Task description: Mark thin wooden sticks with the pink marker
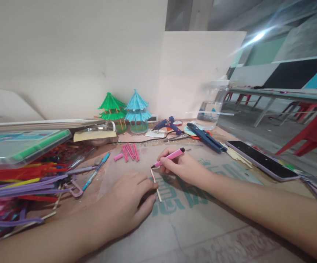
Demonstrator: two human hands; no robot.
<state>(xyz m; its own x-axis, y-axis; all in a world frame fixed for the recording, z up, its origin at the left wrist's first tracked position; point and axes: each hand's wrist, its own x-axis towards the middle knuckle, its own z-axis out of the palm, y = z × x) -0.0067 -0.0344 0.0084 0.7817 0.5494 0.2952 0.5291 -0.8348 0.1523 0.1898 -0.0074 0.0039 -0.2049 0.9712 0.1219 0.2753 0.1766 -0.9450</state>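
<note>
A pink marker [172, 157] is gripped in my right hand [181, 166], its dark tip touching or just over the upper end of a thin wooden stick [158, 194]. Some pink colour shows on that end of the stick. My left hand [128, 199] pinches the stick near its middle, keeping it against the printed plastic sheet [202, 226]. Beyond my hands lie several short pink sticks [130, 152] and a pink marker cap [118, 157].
Green [111, 109] and blue [136, 111] miniature pavilions stand by the wall. A glue gun [169, 125], blue cutter [206, 138], water jug [210, 106] and phone [261, 159] are farther right. Purple pipe cleaners [23, 188], a plastic case [23, 146] and a blue pen [96, 171] occupy the left.
</note>
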